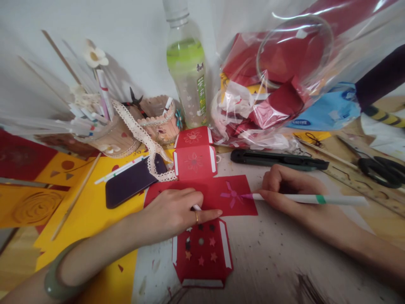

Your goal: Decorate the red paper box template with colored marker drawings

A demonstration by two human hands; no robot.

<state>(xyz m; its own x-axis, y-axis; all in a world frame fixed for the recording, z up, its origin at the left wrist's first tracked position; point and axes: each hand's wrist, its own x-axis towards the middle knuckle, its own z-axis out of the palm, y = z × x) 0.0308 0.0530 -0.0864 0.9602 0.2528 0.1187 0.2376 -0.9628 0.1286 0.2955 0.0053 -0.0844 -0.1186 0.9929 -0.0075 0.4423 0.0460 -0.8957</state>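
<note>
- Head view: pale worktop (284, 253), scuffed w/ paint flecks, pushed against a white wall; yellow paper sheet (95, 211) on its left side, dark phone (133, 181) lying on that.
- At the back: green-label bottle (187, 67), clear bag of red scraps (278, 76), pen pots (110, 135). Black utility knife (278, 158) just behind my right hand, scissors (382, 169) far right.
- Red paper cut-out (202, 190), cross-shaped, flat on worktop centre. Panels have punched flowers, stars, dots; white-edged tabs along sides.
- Left hand (174, 213): flat, palm down on the cut-out's middle, fingers spread loose, pinning it. Ring on one finger.
- Right hand (284, 190): grip closed round a white pen (316, 199) w/ green band, tip touching the pink flower on the right panel.
</note>
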